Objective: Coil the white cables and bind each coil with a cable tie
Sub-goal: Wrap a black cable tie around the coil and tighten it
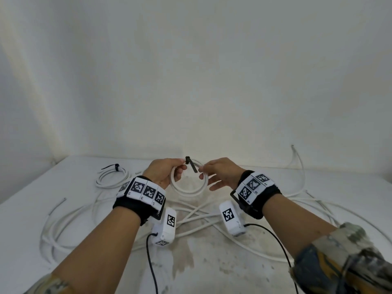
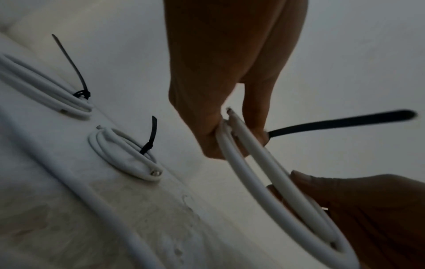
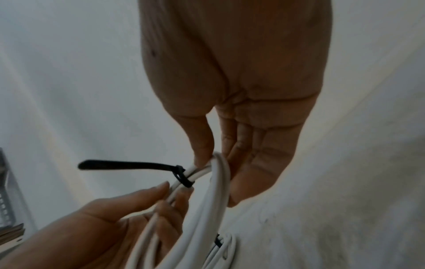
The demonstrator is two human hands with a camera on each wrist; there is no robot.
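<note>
A small white cable coil (image 1: 187, 190) hangs in the air between both hands above the table (image 1: 63, 219). A black cable tie (image 1: 191, 165) is looped round its top strands, its tail sticking out free (image 3: 124, 165). My left hand (image 1: 180, 166) grips the coil's left side just beside the tie head, thumb and fingers curled round the strands (image 2: 230, 142). My right hand (image 1: 202, 170) pinches the coil's right side between thumb and forefinger (image 3: 214, 160), the other fingers straight. In the left wrist view the tie tail (image 2: 340, 122) points right.
Two bound coils with black ties lie on the table (image 2: 124, 154) (image 2: 46, 87); one shows at the back left (image 1: 111, 177). Loose white cables (image 1: 201, 217) sprawl under my wrists, and one end (image 1: 297, 158) rises along the wall. A grey perforated object (image 3: 4, 200) sits at the far left.
</note>
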